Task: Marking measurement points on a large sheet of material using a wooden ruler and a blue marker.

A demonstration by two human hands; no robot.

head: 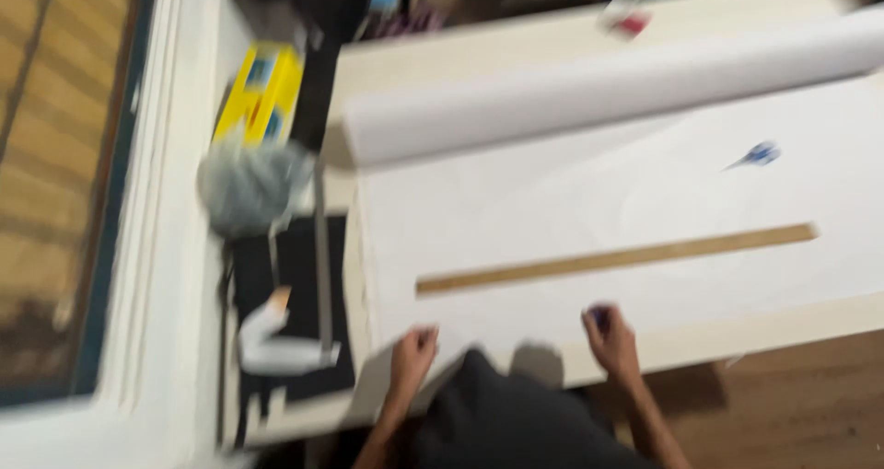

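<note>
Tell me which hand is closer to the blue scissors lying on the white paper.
Right. The right hand is at the paper's near edge, below and left of the scissors. The left hand sits farther left along that edge, beyond the wooden ruler's left end.

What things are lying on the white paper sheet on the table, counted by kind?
Long flat wooden ruler: 1
Blue-handled scissors: 1
Rolled-up end of the white paper: 1
Hands at the sheet's near edge, left hand and right hand: 2
Total: 5
</note>
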